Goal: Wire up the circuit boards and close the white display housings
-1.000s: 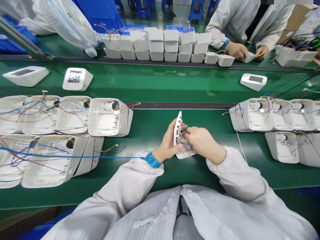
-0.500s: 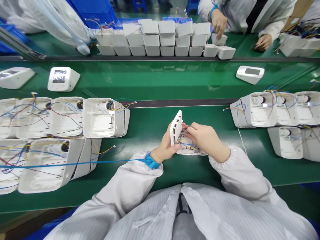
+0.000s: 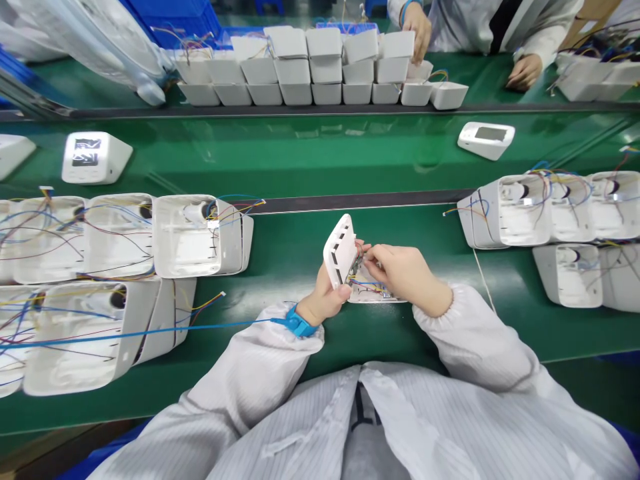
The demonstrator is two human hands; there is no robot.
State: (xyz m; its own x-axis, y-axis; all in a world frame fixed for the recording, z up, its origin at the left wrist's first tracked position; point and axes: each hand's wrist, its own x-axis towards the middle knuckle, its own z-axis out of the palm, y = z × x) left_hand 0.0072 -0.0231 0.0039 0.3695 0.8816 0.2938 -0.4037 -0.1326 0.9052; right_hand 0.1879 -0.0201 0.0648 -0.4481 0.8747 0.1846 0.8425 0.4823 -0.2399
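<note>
My left hand (image 3: 327, 293) grips a white plastic cover (image 3: 341, 248) with a row of dark slots, tilted up on its edge. Thumb in front and fingers behind, it keeps the cover above an open white housing part (image 3: 376, 297) that has coloured wires inside. My right hand (image 3: 403, 273) is closed in a pinch at the wires beside the cover's inner side. What exactly its fingertips hold is hidden. Around my left wrist runs a blue strap (image 3: 299, 321) with a blue cord leading off to the left.
White housings with loose wires (image 3: 235, 237) stand in rows at left, more white housings (image 3: 475, 220) at right. Finished-looking white devices (image 3: 97, 158) lie on the green belt (image 3: 300, 157) beyond a dark rail. Across it, a co-worker's hand (image 3: 417, 30) is at stacked white shells (image 3: 325, 70).
The cover has turned, showing more of its slotted face, and both hands have shifted slightly left. Devices on the belt have moved left. The co-worker's hand has moved left along the shells.
</note>
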